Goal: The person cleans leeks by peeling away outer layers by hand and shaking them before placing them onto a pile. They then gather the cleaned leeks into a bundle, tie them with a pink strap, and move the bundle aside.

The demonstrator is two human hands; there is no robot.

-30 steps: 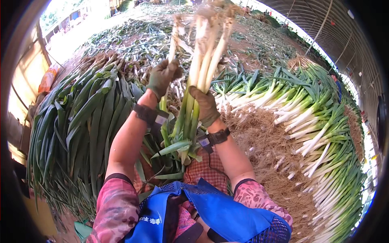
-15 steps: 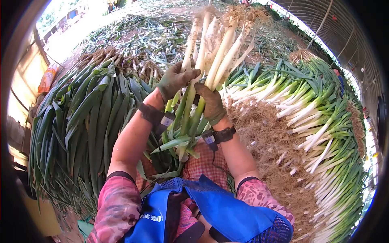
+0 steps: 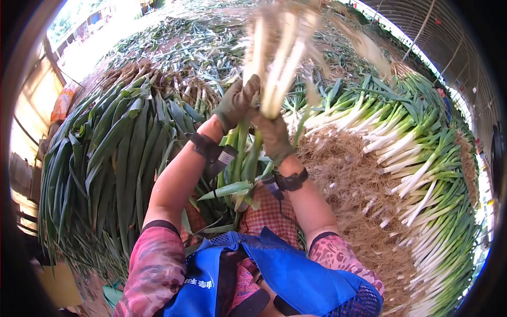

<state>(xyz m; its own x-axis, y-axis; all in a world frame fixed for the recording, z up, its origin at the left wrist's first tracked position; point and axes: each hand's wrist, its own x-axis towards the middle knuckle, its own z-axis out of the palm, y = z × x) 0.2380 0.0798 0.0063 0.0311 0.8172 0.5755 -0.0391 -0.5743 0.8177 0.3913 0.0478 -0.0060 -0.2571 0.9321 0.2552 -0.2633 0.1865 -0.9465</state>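
Observation:
A bunch of leeks (image 3: 288, 63) stands upright in front of me, white stems up and root ends smeared by motion. Round its left stems is my gloved left hand (image 3: 235, 104), closed. My gloved right hand (image 3: 274, 136) is closed round the stems just beside and below it. The bunch's green leaves (image 3: 232, 189) hang below both hands, over my checked trouser legs (image 3: 266, 211). A pale, blurred strip of leek skin (image 3: 367, 47) is in the air to the upper right.
On the left lies a big heap of leeks (image 3: 113, 158) with long dark leaves. Cleaned leeks (image 3: 406, 164) with white stems are piled along the right, beside a mass of brown roots (image 3: 348, 190). Leaf scraps (image 3: 179, 47) cover the ground ahead.
The leeks' upper ends have become motion-blurred, and a strip of skin has come loose towards the upper right. My left hand has shifted slightly right, closer to my right hand.

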